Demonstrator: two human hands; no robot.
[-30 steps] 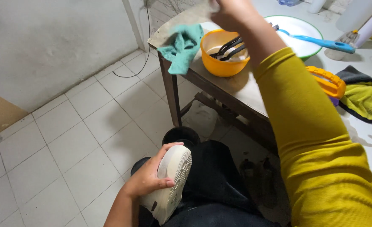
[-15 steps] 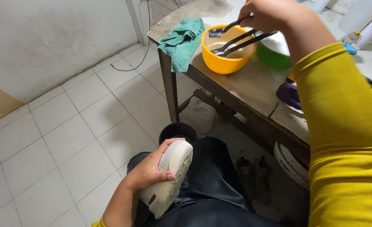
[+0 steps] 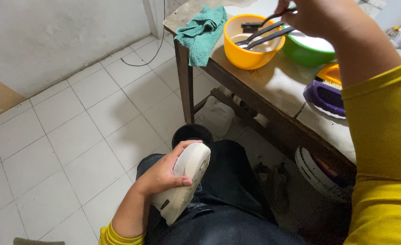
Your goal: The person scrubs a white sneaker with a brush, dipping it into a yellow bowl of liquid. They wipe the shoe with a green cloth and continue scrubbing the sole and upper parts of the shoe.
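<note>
My left hand (image 3: 162, 174) grips a white shoe (image 3: 185, 181) on my lap, its pale sole turned up and to the right. My right hand (image 3: 320, 16), in a yellow sleeve, reaches over the table and holds a thin dark-handled brush (image 3: 273, 18) above the yellow bowl (image 3: 250, 47). Two more dark handles lean inside that bowl. A green bowl (image 3: 307, 50) with white contents stands just behind my right wrist.
A teal cloth (image 3: 202, 31) hangs over the corner of the worn wooden table (image 3: 255, 97). A purple and orange scrub brush (image 3: 325, 90) lies on the table. Under it are a white jug (image 3: 218, 118), a black pot (image 3: 191, 134) and a round basin (image 3: 318, 174). White floor tiles spread left.
My right hand has lifted a dark brush out of the yellow bowl and drawn back toward me. The left hand keeps the shoe in the same place on my lap.
</note>
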